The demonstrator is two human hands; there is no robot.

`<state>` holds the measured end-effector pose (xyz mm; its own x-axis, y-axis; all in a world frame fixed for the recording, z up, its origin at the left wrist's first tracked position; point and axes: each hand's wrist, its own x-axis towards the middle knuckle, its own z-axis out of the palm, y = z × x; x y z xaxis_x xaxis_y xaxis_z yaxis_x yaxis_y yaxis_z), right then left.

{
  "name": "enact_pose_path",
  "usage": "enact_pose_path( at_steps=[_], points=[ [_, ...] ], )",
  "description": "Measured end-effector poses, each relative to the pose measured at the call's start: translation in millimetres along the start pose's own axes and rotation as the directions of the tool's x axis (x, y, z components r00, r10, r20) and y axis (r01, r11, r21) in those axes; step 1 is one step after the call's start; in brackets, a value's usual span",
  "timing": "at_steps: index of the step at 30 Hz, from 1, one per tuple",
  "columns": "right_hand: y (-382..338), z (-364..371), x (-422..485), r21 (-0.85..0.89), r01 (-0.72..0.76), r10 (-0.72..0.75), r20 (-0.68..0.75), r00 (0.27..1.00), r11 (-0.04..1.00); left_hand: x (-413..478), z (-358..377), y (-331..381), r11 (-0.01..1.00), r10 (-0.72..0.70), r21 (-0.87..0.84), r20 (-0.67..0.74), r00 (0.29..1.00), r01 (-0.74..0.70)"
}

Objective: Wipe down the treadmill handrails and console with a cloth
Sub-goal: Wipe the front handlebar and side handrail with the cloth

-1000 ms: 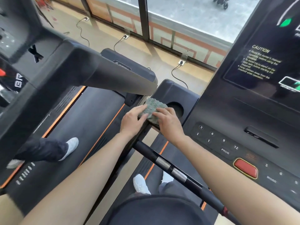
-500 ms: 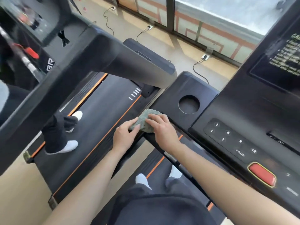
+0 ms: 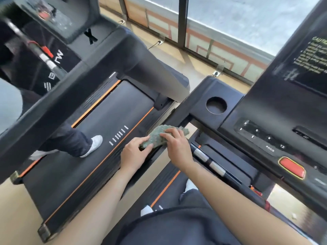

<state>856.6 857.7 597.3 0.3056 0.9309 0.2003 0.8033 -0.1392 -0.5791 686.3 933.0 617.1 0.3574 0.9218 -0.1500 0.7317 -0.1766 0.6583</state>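
Note:
A green textured cloth (image 3: 159, 134) lies over the black left handrail (image 3: 174, 118) of my treadmill, just below the console's corner. My left hand (image 3: 134, 153) pinches the cloth's near end between thumb and fingers. My right hand (image 3: 177, 147) rests on top of the cloth with its fingers spread over it. The black console (image 3: 265, 110) rises to the right, with number keys and a red stop button (image 3: 292, 167). An inner grip bar with silver sensor pads (image 3: 208, 160) runs just right of my right wrist.
A round cup holder (image 3: 216, 105) sits in the console's left wing. A second treadmill (image 3: 88, 156) stands close on the left, its thick grey arm (image 3: 159, 76) overhanging; another person's leg and white shoe (image 3: 95, 143) are on its belt. Windows lie ahead.
Both hands have slid the cloth back along the handrail toward me, away from the cup holder. The person on the neighbouring belt has stepped forward.

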Motion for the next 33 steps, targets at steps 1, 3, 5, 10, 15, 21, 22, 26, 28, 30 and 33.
enact_pose_path(
  at_steps=[1, 3, 5, 10, 15, 21, 22, 26, 28, 30, 33],
  points=[
    [-7, 5, -6, -0.004, -0.003, 0.003, -0.002, 1.000, 1.000, -7, -3, -8, 1.000, 0.002, 0.006, -0.011, 1.000, -0.002],
    [-22, 16, -21, 0.053, -0.036, 0.036, 0.002, 0.999, 0.998, -19, -10, -23, 1.000, 0.002, 0.015, -0.026, 1.000, -0.001],
    [-38, 26, -36, 0.173, -0.114, 0.117, -0.012, 0.993, 0.978, -30, -16, -39, 1.000, 0.015, 0.010, -0.025, 1.000, -0.015],
    [-79, 45, -62, 0.486, -0.414, 0.436, 0.072, 0.897, 0.770, -52, -35, -64, 0.999, 0.040, 0.008, -0.010, 0.999, -0.039],
    [-110, 66, -87, 0.495, -0.502, 0.536, 0.083, 0.840, 0.709, -70, -50, -92, 0.998, 0.063, -0.004, -0.010, 0.998, -0.063],
    [-139, 92, -116, 0.430, -0.435, 0.450, 0.071, 0.890, 0.792, -95, -73, -136, 0.993, 0.077, -0.094, -0.002, 0.997, -0.077],
    [-144, 95, -120, 0.420, -0.418, 0.431, 0.070, 0.900, 0.805, -101, -77, -143, 0.991, 0.071, -0.114, -0.003, 0.997, -0.071],
    [-161, 107, -139, 0.304, -0.267, 0.269, 0.036, 0.963, 0.915, -126, -95, -174, 0.984, 0.024, -0.177, -0.004, 1.000, -0.025],
    [-168, 112, -147, 0.202, -0.139, 0.134, 0.036, 0.990, 0.970, -139, -103, -190, 0.979, -0.020, -0.205, -0.003, 1.000, 0.019],
    [-174, 116, -154, 0.121, -0.016, 0.007, 0.074, 0.997, 0.992, -152, -111, -206, 0.970, -0.082, -0.229, -0.004, 0.997, 0.078],
    [-186, 123, -160, 0.086, 0.161, -0.170, 0.116, 0.979, 0.983, -171, -121, -228, 0.939, -0.159, -0.306, 0.013, 0.987, 0.156]
  ],
)
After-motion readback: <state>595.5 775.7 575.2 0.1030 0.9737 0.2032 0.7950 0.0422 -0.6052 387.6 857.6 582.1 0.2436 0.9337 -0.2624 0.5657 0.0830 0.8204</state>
